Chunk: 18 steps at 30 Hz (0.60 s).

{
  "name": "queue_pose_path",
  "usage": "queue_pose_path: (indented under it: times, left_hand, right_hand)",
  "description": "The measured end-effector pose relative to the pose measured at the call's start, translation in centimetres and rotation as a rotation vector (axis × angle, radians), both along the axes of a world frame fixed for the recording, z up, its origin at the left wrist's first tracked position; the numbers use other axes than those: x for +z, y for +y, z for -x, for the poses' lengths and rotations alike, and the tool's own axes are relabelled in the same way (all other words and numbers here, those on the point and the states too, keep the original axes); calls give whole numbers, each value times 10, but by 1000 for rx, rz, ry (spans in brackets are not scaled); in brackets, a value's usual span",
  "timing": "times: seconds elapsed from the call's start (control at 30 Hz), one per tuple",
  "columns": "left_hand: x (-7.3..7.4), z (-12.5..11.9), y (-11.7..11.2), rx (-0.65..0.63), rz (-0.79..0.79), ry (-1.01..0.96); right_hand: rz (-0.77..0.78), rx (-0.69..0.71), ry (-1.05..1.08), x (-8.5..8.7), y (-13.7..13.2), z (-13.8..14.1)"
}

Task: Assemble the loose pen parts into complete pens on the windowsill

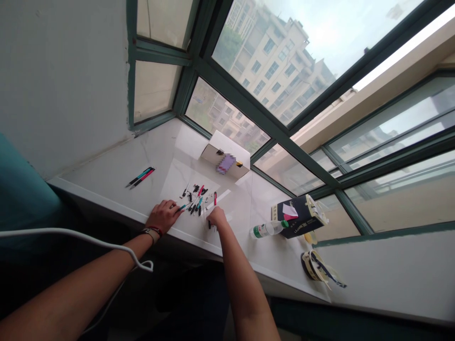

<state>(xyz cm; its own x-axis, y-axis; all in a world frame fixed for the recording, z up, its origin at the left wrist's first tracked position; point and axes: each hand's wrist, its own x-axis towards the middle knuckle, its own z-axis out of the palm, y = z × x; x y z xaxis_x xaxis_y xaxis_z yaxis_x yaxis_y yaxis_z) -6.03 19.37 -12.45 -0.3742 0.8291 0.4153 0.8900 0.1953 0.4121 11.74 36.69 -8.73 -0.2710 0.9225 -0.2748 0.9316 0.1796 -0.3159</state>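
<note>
My left hand (163, 216) rests at the counter's near edge, fingers closed around a teal pen barrel (182, 207) whose end sticks out to the right. To the right, my right hand (217, 216) is bent down to the counter with its fingers pinched together. A small dark piece (209, 224) shows at those fingertips, too small to name. Between and beyond the hands lie loose pen parts (194, 195): black, red and teal barrels, clips and thin pieces. One red pen part (215, 198) lies just beyond my right hand.
Two whole pens (141, 177), one teal and one red, lie at the left on the white counter (159, 151). A white box (231, 147) stands by the window. At right are a plastic bottle (266, 229), a dark carton (302, 218) and a round cream-and-black container (313, 266). A white cable (88, 237) crosses near my left arm.
</note>
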Motion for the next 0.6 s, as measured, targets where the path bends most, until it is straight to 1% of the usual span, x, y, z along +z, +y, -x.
queue_pose_path:
  times: [0.1, 0.17, 0.2, 0.27, 0.37, 0.43, 0.5, 0.6]
  left_hand:
    - [0, 0, 0, 3, 13, 17]
    - [0, 0, 0, 0, 17, 18]
    - [1, 0, 0, -3, 18, 17]
    - [1, 0, 0, -4, 21, 14]
    - [2, -1, 0, 3, 26, 13]
    - [2, -1, 0, 7, 29, 12]
    - [3, -1, 0, 5, 34, 8]
    - [3, -1, 0, 5, 36, -4]
  right_hand:
    - [53, 23, -101, 8, -2, 5]
    - [30, 30, -47, 17, -6, 10]
    - [23, 32, 26, 22, -10, 13]
    - [52, 26, 296, 32, -21, 20]
    - [234, -33, 851, 44, -43, 33]
    - [319, -81, 1095, 47, -57, 41]
    - [354, -111, 1219, 47, -68, 47]
    - [365, -136, 1272, 44, -77, 53]
